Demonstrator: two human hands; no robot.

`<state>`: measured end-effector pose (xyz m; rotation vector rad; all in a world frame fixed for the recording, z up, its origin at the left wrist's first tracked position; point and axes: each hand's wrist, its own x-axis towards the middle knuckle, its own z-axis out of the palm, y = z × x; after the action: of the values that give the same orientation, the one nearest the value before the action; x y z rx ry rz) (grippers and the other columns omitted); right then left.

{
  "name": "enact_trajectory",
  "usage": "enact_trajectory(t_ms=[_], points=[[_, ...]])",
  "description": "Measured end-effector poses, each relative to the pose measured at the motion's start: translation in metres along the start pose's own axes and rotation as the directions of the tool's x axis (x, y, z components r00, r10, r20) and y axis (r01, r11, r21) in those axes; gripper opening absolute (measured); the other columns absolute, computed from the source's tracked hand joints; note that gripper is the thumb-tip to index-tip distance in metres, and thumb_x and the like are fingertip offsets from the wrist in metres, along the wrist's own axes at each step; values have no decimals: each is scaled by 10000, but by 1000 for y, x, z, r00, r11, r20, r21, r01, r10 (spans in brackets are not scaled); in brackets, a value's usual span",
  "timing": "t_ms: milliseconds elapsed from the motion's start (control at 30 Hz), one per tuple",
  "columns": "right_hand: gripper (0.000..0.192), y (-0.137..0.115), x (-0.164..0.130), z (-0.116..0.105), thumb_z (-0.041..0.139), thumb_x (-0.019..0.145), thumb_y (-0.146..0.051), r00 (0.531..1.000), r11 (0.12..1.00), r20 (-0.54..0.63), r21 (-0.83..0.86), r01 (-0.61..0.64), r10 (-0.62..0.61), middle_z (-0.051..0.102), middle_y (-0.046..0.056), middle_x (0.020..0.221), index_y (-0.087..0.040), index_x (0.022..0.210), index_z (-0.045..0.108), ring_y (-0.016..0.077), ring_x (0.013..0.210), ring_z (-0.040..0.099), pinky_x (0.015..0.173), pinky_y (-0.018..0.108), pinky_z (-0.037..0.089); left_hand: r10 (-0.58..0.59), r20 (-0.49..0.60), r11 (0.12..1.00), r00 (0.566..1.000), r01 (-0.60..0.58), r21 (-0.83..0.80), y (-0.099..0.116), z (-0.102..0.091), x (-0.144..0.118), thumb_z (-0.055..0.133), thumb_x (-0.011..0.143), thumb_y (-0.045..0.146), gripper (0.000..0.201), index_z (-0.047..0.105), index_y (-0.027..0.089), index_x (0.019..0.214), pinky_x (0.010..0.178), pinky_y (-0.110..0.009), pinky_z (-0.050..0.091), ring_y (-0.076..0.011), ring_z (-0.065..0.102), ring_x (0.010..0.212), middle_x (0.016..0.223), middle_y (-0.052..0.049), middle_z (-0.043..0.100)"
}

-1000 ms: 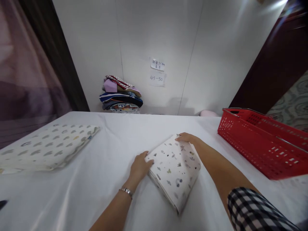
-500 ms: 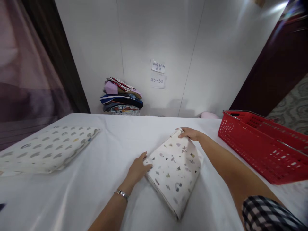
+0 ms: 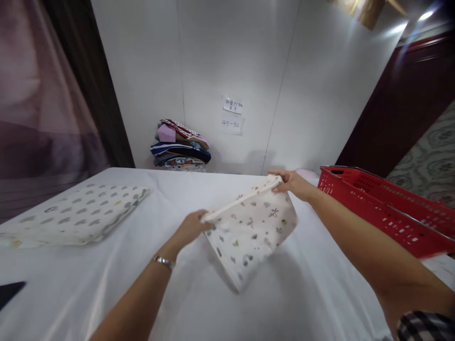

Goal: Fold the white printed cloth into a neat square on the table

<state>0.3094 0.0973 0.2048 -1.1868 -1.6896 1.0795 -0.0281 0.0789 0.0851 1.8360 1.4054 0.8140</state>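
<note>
above the white table [image 3: 142, 265], both hands pinch the top edge of the folded printed cloth [image 3: 252, 232]: left hand [image 3: 192, 226] at its near corner, right hand [image 3: 291, 182] at the far one. it hangs clear, beside the red basket [image 3: 387, 213].

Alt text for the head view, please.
Two bare hands, left and right, lift a folded patterned cloth by its top edge above a white table. Another folded cloth lies far left, a red basket right, stacked clothes by the wall.
</note>
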Motion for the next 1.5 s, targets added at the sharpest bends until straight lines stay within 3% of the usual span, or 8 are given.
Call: enact_trajectory(t_ms=[67,167,300,433,600,1033,1267,1500], points=[[720,-12,1,-6,781,547,-197,986,992,-104,-9,129,-129,650,35,1049,-209,1224,536,186,946,606,907,380,472,149,-215,978,965,-111,178,30,-33,7,600,661,273,237,622,201,885,721,-289,475,-191,619,800,849,11,673],[736,-18,-3,-11,767,585,-231,938,954,-178,-74,289,-298,645,37,1057,-216,1269,494,185,943,607,894,387,475,437,-383,856,814,-245,454,69,-73,7,566,703,231,210,602,205,908,776,-315,455,-206,596,877,924,-20,650],[606,32,-24,7,682,672,-201,875,846,-150,-375,380,-460,632,44,1108,-232,1255,519,218,1009,588,923,411,449,669,-338,643,662,-287,710,52,-64,-19,539,690,122,293,569,171,978,921,-392,384,-253,519,1077,1119,-93,600],[345,128,-66,56,533,718,-124,863,678,75,-586,444,-500,664,73,1017,-229,1023,657,242,994,591,910,456,446,603,-109,574,790,-336,747,-26,-1,-65,469,654,13,360,573,184,953,924,-419,370,-237,557,991,994,-71,648],[499,191,-111,91,437,690,-37,941,745,138,-580,329,-309,606,86,1149,-227,1117,612,224,1086,540,942,442,442,444,-89,690,892,-277,668,-71,43,-103,463,618,10,398,571,182,961,900,-413,394,-243,551,1021,1014,-78,641],[313,182,-130,92,538,841,-358,996,987,-62,-152,60,-70,565,54,1257,-256,1124,623,216,1233,448,1044,415,351,445,-208,790,871,-273,549,-68,42,-100,498,862,314,212,618,194,988,854,-406,437,-218,571,949,961,-66,648],[206,160,-114,101,507,861,-310,963,838,-54,-507,201,-264,677,51,987,-257,955,682,223,1001,586,916,416,436,455,-87,726,886,-313,612,-40,47,-90,490,870,291,189,649,231,953,869,-431,381,-218,557,932,939,-46,659],[218,133,-98,102,495,855,-232,979,759,196,-628,174,-61,662,30,990,-258,945,692,197,945,569,820,350,449,431,24,764,902,-380,521,-34,62,-70,486,873,273,180,649,248,944,820,-401,399,-199,566,905,930,-28,658]])
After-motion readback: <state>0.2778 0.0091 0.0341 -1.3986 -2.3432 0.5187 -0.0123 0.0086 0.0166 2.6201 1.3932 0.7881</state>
